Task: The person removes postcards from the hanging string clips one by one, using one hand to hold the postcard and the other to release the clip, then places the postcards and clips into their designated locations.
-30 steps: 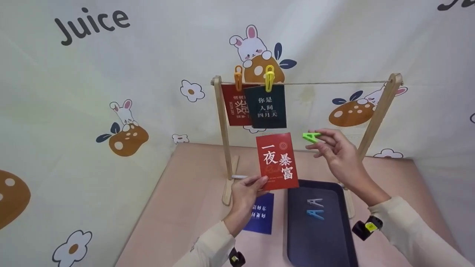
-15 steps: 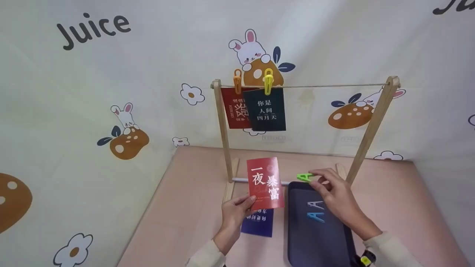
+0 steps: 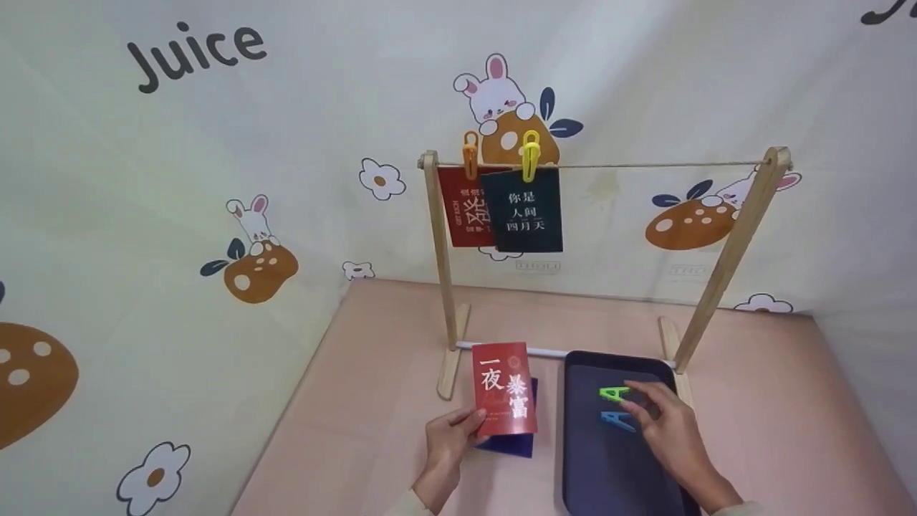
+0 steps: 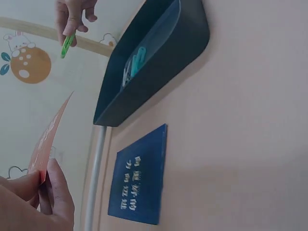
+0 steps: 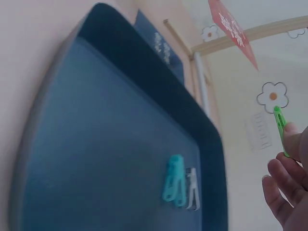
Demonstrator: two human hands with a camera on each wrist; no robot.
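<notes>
Card [image 3: 505,387] in my left hand [image 3: 448,441], clip [image 3: 613,394] in my right hand [image 3: 668,424]

My left thumb lies on the front of the red card near its lower left corner, fingers behind, so that hand is pinched firmly on it. The card faces me with its white lettering upright, and the left wrist view shows it bowing slightly. My right thumb and fingertips are closed together on one end of the green clip — its other end sticks out beyond them, and the wrist views show it held clear of the tray [image 3: 602,473]. My two hands are apart, the card on the left and the clip on the right.

Inside the tray, toward its far end, a blue clip [image 3: 617,421] and a grey clip [image 5: 191,176] lie side by side; the grey one is hidden in the head view. Just left of the tray a blue card [image 4: 139,183] lies flat on the pink table [image 3: 380,344], partly covered by my red card as seen from my head.

Beyond, a string [image 3: 645,165] spans two wooden posts [image 3: 734,251], with a white bar [image 3: 548,352] low between them. At its left end hang two cards — a second red one [image 3: 464,229] under an orange clip [image 3: 470,158] and a dark green one [image 3: 530,240] under a yellow clip [image 3: 530,158], overlapping the first.
</notes>
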